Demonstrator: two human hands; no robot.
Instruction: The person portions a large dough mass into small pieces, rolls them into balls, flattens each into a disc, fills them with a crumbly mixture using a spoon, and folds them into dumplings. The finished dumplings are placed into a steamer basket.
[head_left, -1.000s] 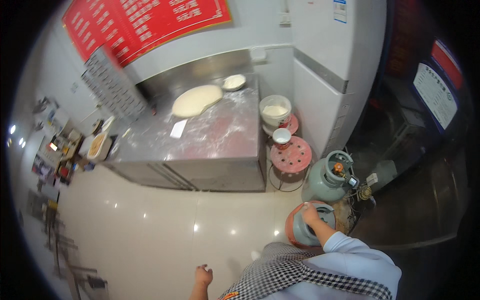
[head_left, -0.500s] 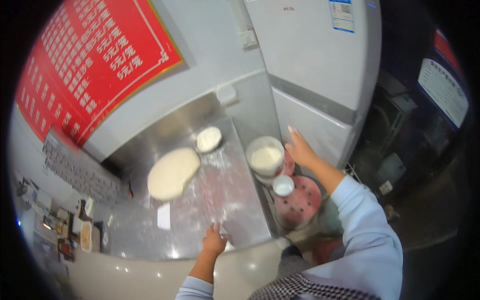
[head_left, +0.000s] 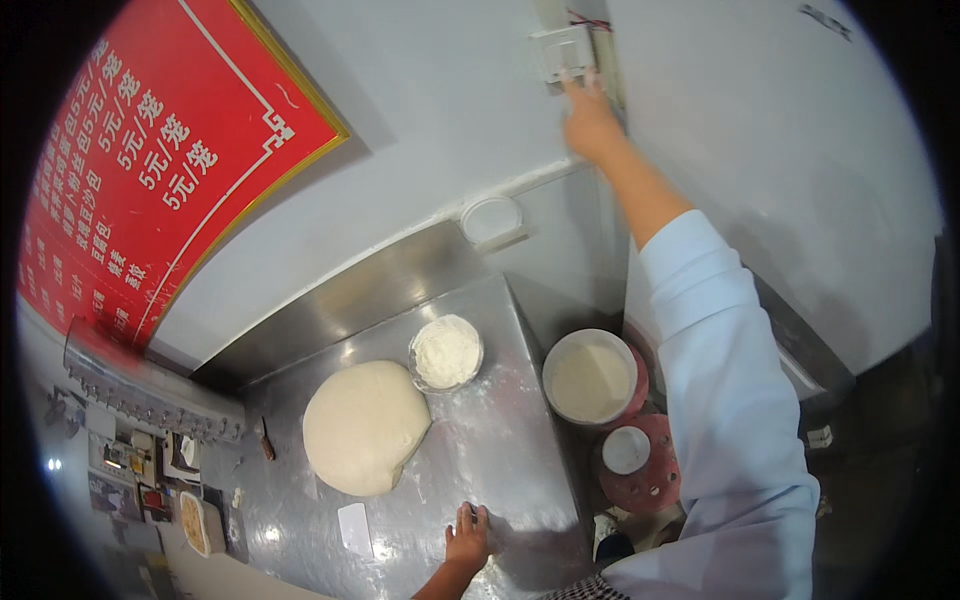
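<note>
My right hand is stretched up to a white wall switch, its fingertips touching the lower part of the plate and holding nothing. On the steel table near its front edge lies my left hand, fingers spread and empty. A large pale mound of dough is on the table beyond that hand. Beside the dough stands a bowl of flour. A white rectangular scraper or card lies flat in front of the dough.
Right of the table, a white bucket of pale powder and a small white bowl rest on red round stools. A tall white fridge stands at the right. A knife-like tool lies at the table's left.
My right hand has risen from beside the bucket to the wall switch. My left hand stays at the table's front edge. The view has shifted closer to the wall.
</note>
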